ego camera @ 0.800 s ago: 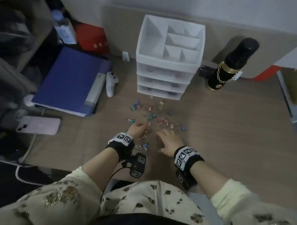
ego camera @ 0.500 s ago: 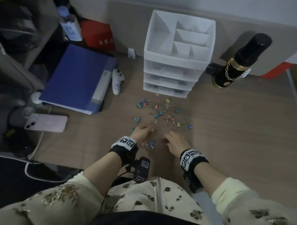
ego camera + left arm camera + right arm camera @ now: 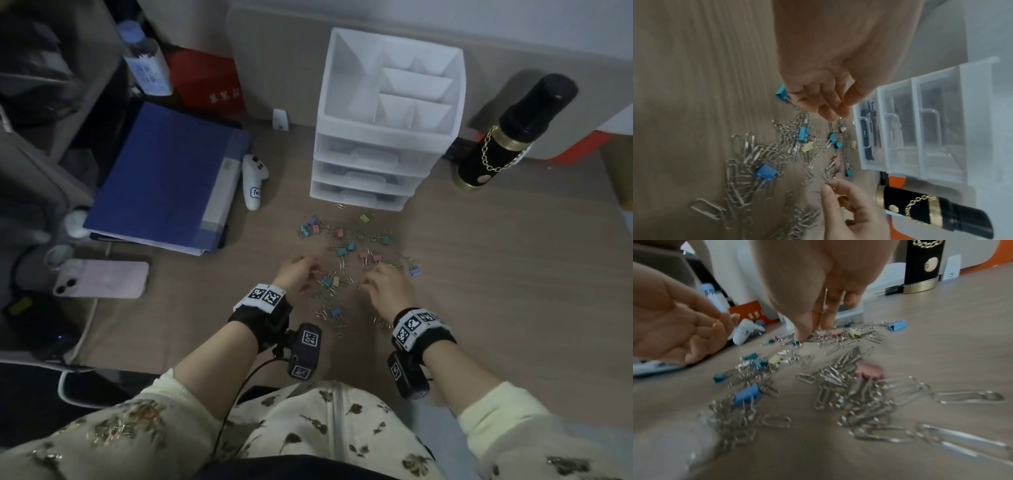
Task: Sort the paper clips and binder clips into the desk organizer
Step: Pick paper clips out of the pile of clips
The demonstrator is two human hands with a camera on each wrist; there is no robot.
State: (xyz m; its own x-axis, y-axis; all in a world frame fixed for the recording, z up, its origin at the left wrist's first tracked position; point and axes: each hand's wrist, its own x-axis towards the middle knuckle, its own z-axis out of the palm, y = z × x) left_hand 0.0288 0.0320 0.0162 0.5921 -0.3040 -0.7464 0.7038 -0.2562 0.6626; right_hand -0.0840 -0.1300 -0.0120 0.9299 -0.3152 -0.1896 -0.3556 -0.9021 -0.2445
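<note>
Silver paper clips [image 3: 329, 298] [image 3: 748, 155] [image 3: 869, 410] and small coloured binder clips [image 3: 342, 251] [image 3: 765, 172] [image 3: 747, 395] lie mixed in a loose pile on the wooden desk. Behind the pile stands the white desk organizer [image 3: 390, 123] [image 3: 941, 121], with open top compartments and three closed drawers. My right hand [image 3: 368, 284] [image 3: 827, 185] [image 3: 809, 335] reaches into the pile's right side, thumb and forefinger pinching a paper clip. My left hand [image 3: 310, 270] [image 3: 836, 110] [image 3: 715, 331] hovers over the left side, fingers loosely curled, nothing seen in them.
A blue folder [image 3: 164, 178], a pink phone [image 3: 102, 277] and a white controller [image 3: 253, 181] lie on the left. A black bottle with a gold chain [image 3: 513, 133] [image 3: 931, 211] [image 3: 923, 267] stands right of the organizer. Bare desk stretches to the right.
Both hands stay at the near edge of the pile. The right hand's fingers have drawn together on a paper clip. The head view has shifted a little.
</note>
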